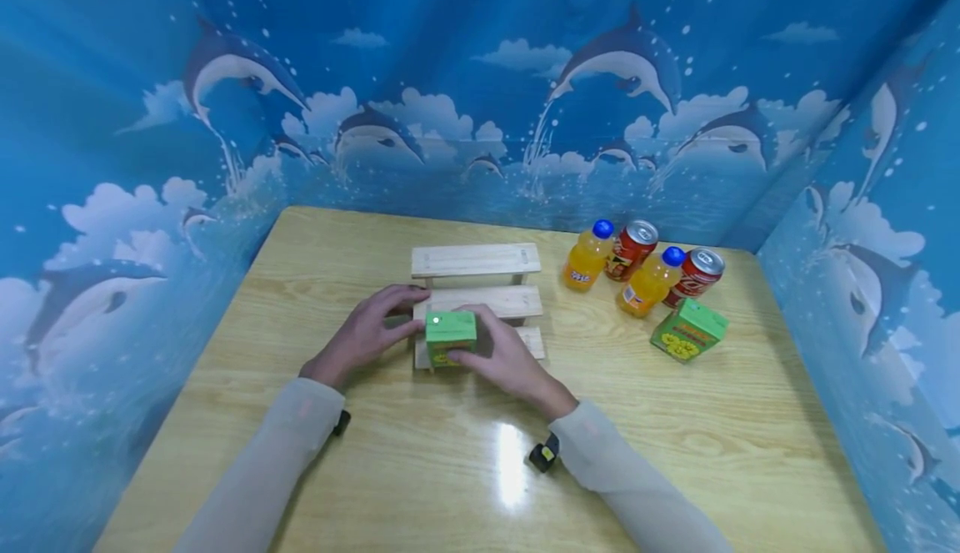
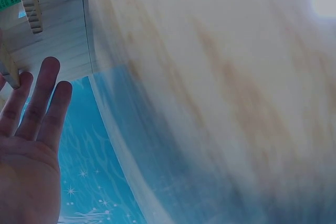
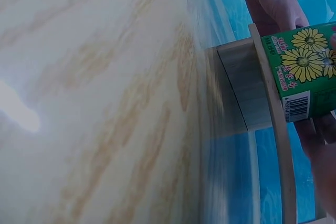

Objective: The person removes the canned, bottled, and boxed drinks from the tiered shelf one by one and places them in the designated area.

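Note:
A green drink carton with yellow flowers on its face stands at the left end of the lowest step of a small three-step wooden rack. My right hand grips this carton from the right, thumb on the front and fingers round the far side. At the rack's left end is my left hand, its thumb reaching to the carton's left side and its index finger by the middle step. Three fingers of that hand extend straight beside the rack in the left wrist view.
Right of the rack stand two orange drink bottles with blue caps, two red cans and another green carton. A dolphin-print curtain surrounds the wooden table at the back and sides.

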